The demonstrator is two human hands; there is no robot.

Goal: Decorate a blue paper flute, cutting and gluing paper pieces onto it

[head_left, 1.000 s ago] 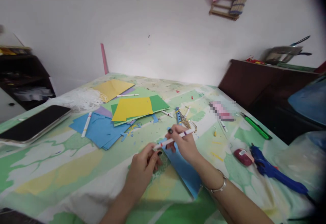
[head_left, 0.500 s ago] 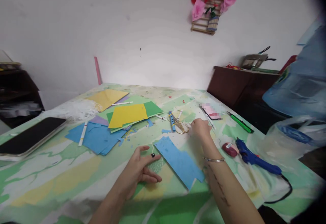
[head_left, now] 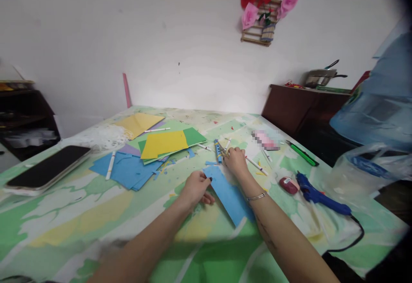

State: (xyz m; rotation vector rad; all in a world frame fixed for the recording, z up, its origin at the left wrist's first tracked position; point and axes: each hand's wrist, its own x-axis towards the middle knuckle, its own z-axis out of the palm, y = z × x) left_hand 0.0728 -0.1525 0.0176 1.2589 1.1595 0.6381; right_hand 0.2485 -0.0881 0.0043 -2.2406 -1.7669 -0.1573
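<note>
A blue paper sheet [head_left: 229, 197] with a cut-out edge lies on the patterned tablecloth [head_left: 106, 223]. My left hand [head_left: 198, 188] pinches its upper left edge between thumb and forefinger, the other fingers curled below. At the gold scissors [head_left: 224, 151], my right hand [head_left: 235, 160] has its fingers closed round the handles, which it mostly hides. Just left of the scissors lies a blue strip with dark dots [head_left: 218, 150]. Small blue scraps are near the sheet's top end.
Yellow and green sheets [head_left: 164, 144], blue sheets [head_left: 128, 171] and a phone [head_left: 48, 169] lie to the left. Rightward are markers [head_left: 256, 165], a green cutter [head_left: 302, 153], a dark red object [head_left: 289, 185], a blue glue gun [head_left: 322, 197] and a plastic bag [head_left: 357, 180].
My left hand has moved up and right and taken the blue sheet's edge. My right hand has shifted left onto the scissors, uncovering a marker and yellow scraps.
</note>
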